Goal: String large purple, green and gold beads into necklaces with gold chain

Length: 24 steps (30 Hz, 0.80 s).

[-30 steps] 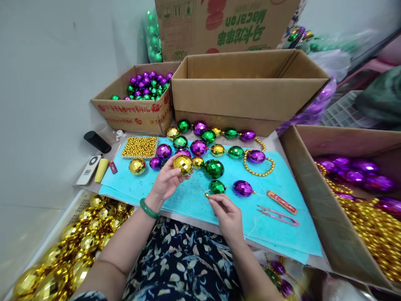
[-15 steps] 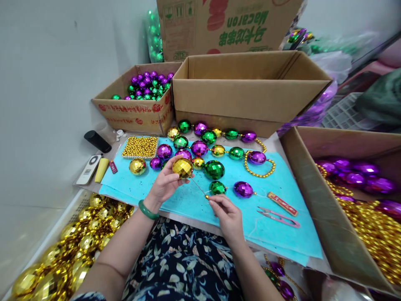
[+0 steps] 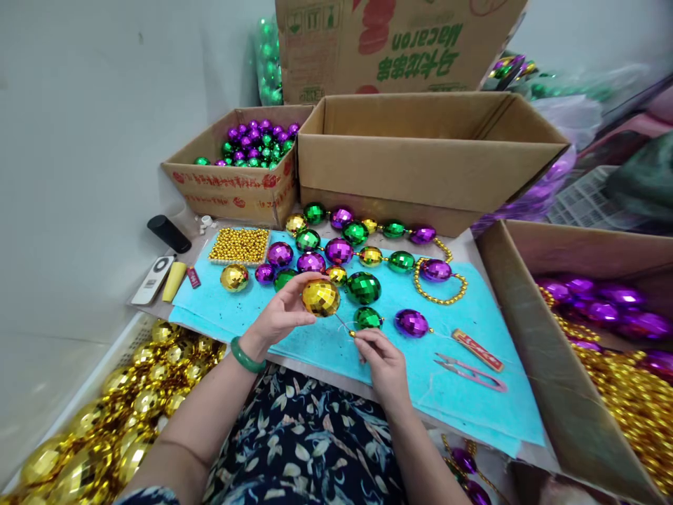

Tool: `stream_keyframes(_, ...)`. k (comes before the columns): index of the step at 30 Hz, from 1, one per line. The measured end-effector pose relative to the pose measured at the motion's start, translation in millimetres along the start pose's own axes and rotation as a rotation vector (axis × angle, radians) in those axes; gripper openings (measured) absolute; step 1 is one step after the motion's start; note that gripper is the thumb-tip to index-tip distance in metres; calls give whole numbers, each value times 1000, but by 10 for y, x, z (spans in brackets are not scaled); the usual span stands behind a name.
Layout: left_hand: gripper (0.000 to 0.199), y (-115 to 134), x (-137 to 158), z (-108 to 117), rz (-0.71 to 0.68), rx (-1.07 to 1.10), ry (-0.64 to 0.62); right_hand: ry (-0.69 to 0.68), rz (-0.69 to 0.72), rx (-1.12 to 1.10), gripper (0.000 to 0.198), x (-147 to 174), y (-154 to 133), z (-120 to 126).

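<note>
Her left hand pinches a faceted gold ball just above the blue mat, while the right hand pinches a thin thread running to it. Behind, an upside-down carton reads "Macaron" in green.

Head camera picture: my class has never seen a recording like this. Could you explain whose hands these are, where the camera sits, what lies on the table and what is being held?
The camera is worn on a person's head and looks down, so both hands are that person's own. The left hand holds a large faceted gold bead in its fingertips. The right hand pinches a thin needle or thread end that leads toward the bead. Under them lies a turquoise cloth with strung green, purple and gold beads, a tray of small gold beads and pink thread snips. Cardboard boxes stand around it.
</note>
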<state>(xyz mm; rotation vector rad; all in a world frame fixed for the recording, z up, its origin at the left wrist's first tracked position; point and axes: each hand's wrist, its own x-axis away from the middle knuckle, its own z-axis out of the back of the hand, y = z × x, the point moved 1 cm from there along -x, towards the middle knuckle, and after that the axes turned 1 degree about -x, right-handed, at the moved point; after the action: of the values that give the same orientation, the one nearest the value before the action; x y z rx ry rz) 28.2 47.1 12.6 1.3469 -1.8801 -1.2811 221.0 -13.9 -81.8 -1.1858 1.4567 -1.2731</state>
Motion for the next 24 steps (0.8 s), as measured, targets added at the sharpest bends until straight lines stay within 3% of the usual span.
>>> stream_keyframes(7,49,-126,55,-8,91,0,-127,-41,-28,-38,16,11,29,-45)
stream_keyframes(10,57,-149,51,12,164,-223,-175,-33,-17,-15,16,21,-60,-83)
stream_keyframes(12,54,-93,4,98,105,-460,-75,-4,-11,-11,17,24,-98,-87)
stream_keyframes(16,27,168,-186,548,-126,-1036,397,40,-21,1,18,35,-100,-37)
stream_keyframes(18,27,308,-323,875,-65,-1384,536,52,-35,13,20,40,-87,1)
stream_keyframes(20,32,415,-480,1217,150,-1717,529,63,-48,29,21,41,-80,26)
stream_keyframes(24,29,506,-772,1750,389,-1811,424,69,-53,40,20,31,-99,5)
